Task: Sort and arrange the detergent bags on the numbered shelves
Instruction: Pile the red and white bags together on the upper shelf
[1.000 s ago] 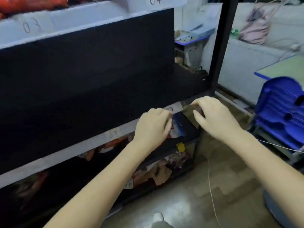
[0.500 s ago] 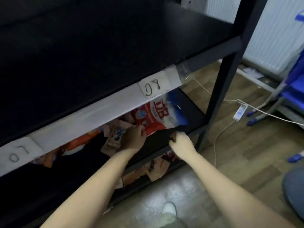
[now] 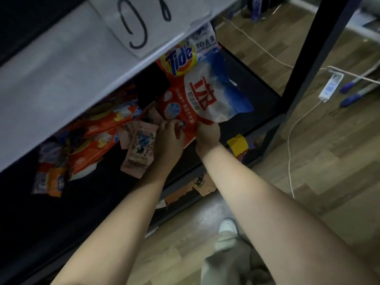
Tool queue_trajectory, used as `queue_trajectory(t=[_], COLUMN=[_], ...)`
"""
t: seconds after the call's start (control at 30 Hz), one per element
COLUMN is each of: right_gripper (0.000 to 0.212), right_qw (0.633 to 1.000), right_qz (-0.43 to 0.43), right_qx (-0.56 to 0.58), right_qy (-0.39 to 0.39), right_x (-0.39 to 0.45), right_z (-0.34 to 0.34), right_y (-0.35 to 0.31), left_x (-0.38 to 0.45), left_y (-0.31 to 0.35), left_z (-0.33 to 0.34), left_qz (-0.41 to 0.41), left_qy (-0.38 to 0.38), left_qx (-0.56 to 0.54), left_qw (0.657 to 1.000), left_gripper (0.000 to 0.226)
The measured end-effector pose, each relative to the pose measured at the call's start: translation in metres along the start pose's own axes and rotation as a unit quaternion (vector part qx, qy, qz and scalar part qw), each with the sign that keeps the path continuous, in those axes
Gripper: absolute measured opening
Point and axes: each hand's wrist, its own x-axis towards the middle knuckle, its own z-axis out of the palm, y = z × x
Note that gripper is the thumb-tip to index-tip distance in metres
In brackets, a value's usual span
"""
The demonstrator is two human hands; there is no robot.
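Holding a red, white and blue detergent bag (image 3: 205, 99) with both of my hands, I have it by its near bottom edge, low on the black shelf (image 3: 257, 95). My left hand (image 3: 167, 140) is closed on the red corner, and my right hand (image 3: 207, 133) is closed on the edge just beside it. This bag has big red Chinese letters on a white patch and small white writing down its red side, but I cannot read the small writing. Behind it, touching it, is a second bag (image 3: 183, 56) that says "Tide" in blue letters on a yellow circle, with some blue Chinese letters on white beside the circle. Above both bags is the grey front edge of the next shelf up, and a white paper label (image 3: 144, 23) is stuck on it with a number written in black pen; it looks like 08, seen tipped over. To the left on my shelf lies a pink packet (image 3: 139, 149) with a blue picture and a strip of writing too blurry to read. Further left is a messy pile of orange bags (image 3: 96, 136), blurred too. A piece of yellow tape (image 3: 238, 144) sits on the shelf's front rail near my right arm. A white cable (image 3: 292, 140) runs over the wood floor (image 3: 329, 161) to a small white box (image 3: 331, 85).
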Motion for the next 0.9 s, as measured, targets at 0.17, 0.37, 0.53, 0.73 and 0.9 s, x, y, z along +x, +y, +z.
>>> queue_trajectory(t=[0.17,0.37,0.53,0.73,0.9], right_gripper=[0.033,0.032,0.035,0.031,0.075], right_qw=[0.991,0.973,0.960,0.957,0.948], right_qz=[-0.012,-0.089,-0.113,-0.128,-0.217], right_qx=[-0.130,-0.202,-0.233,-0.240,-0.232], right_qy=[-0.014,-0.062,-0.106,-0.103,-0.023], right_x=[-0.012,-0.062,-0.114,-0.199,-0.286], right_z=[-0.052,-0.125,-0.159,-0.193,-0.210], right_y=[-0.003,-0.014,-0.031,-0.065,-0.120], left_x=[0.003,-0.011,-0.052,-0.119,-0.183], left_y=[0.002,0.026,0.060,0.080,0.132], left_z=[-0.008,0.002,-0.012,-0.060,-0.122], left_qz=[-0.013,-0.068,-0.151,-0.175,-0.084], left_qy=[0.006,-0.102,-0.189,-0.244,-0.231], left_qx=[-0.036,-0.121,-0.273,-0.425,-0.496], left_qw=[0.999,0.985,0.931,0.854,0.832], left_gripper=[0.032,0.045,0.052,0.036,0.020])
